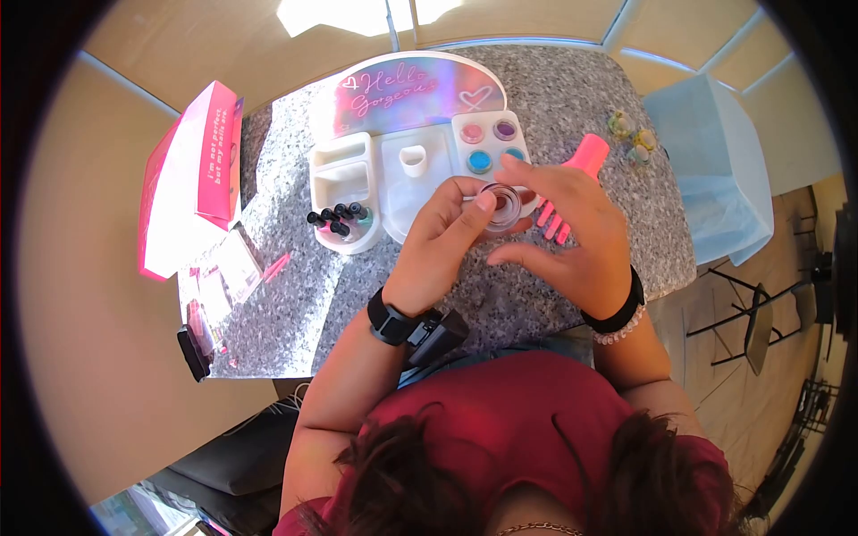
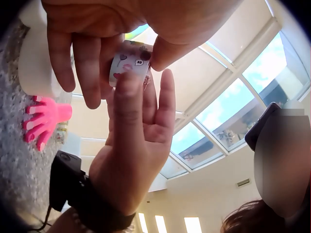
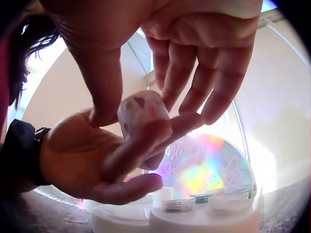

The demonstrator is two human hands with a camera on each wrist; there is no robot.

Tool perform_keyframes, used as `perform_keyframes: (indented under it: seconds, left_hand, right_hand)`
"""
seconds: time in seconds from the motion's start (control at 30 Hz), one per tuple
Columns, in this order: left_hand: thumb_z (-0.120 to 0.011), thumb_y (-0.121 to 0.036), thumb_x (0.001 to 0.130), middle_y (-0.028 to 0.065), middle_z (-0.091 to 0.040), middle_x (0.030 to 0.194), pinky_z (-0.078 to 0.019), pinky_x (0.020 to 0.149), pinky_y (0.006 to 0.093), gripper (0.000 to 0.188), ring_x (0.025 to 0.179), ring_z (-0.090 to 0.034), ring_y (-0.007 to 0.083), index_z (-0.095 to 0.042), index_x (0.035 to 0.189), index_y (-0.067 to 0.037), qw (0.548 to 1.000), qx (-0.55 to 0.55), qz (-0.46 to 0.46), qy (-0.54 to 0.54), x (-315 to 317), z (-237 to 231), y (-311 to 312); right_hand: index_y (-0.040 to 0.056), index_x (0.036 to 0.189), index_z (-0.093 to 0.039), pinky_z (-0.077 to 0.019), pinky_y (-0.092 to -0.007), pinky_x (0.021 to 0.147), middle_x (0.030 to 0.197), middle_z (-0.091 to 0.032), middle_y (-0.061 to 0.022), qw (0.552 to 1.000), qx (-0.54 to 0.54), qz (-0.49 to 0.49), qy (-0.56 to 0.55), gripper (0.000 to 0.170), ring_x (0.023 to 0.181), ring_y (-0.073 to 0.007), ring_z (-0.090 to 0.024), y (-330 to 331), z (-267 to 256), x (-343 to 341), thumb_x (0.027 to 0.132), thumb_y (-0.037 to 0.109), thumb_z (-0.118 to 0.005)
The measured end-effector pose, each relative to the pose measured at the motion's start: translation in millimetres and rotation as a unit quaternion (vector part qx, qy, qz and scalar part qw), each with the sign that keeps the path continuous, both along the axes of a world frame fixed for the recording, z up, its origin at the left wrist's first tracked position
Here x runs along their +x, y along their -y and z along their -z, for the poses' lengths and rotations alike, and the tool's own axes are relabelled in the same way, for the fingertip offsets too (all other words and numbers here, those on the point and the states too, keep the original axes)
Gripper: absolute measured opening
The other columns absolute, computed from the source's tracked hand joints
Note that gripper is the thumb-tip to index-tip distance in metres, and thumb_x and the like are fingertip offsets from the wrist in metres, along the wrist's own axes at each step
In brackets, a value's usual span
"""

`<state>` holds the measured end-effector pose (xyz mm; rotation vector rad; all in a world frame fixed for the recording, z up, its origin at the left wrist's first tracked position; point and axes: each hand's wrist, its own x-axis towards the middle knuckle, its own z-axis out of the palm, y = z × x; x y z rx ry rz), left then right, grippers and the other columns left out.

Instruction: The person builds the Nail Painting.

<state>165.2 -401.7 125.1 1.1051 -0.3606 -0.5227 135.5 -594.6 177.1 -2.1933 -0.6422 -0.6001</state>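
Between the hands is a small roll of patterned tape [image 1: 508, 214], whose printed hearts and lips show in the left wrist view [image 2: 132, 62]. My left hand [image 1: 427, 259] pinches it with thumb and fingers. My right hand [image 1: 590, 234] is held around the roll's other side, thumb and fingers spread apart; light contact with the roll cannot be told. In the right wrist view the roll [image 3: 136, 109] rests against the left fingers, below the right hand [image 3: 165, 24].
Behind the hands stands a white tray [image 1: 393, 192] with an iridescent backboard [image 1: 402, 87], small pots of colour and several black-capped bottles [image 1: 338, 214]. A pink hand model [image 1: 587, 156] lies right, a pink box [image 1: 219, 161] stands left, and a blue bin [image 1: 710, 161] stands past the table's right edge.
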Motion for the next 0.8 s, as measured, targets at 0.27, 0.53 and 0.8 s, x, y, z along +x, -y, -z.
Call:
perform_keyframes:
  seconds: [0.27, 0.53, 0.8]
  left_hand:
    - [-0.060, -0.024, 0.111, 0.0057, -0.070, 0.120, -0.0551, 0.093, 0.0272, 0.030, 0.110, -0.068, 0.0108, -0.062, 0.130, -0.001, 0.999, -0.028, 0.014, -0.042, 2.3, 3.5, -2.0]
    - [-0.071, -0.012, 0.103, 0.0088, -0.075, 0.120, -0.0547, 0.098, 0.0276, 0.032, 0.111, -0.071, 0.0120, -0.067, 0.131, 0.004, 0.999, 0.014, 0.026, -0.036, -0.9, -3.7, -0.9]
    - [-0.073, -0.006, 0.101, 0.0093, -0.078, 0.117, -0.0574, 0.092, 0.0257, 0.031, 0.106, -0.073, 0.0115, -0.070, 0.129, 0.006, 0.994, 0.057, 0.093, -0.028, 0.4, -10.7, -8.9]
  right_hand:
    - [0.0101, 0.136, -0.067, -0.0578, -0.0390, 0.091, 0.115, -0.073, -0.0095, 0.999, 0.041, -0.013, -0.030, 0.061, 0.107, -0.0288, -0.070, -0.4, 4.8, 0.3, 0.078, 0.001, -0.085]
    - [0.0105, 0.133, -0.068, -0.0552, -0.0401, 0.083, 0.108, -0.063, -0.0113, 0.999, -0.041, 0.013, 0.019, 0.060, 0.096, -0.0305, -0.065, -4.4, 10.8, 2.9, 0.076, 0.004, -0.086]
    - [0.0076, 0.127, -0.071, -0.0507, -0.0383, 0.082, 0.103, -0.062, -0.0118, 0.974, -0.017, -0.146, -0.172, 0.040, 0.092, -0.0301, -0.061, 34.6, -13.7, 10.0, 0.088, 0.006, -0.078]
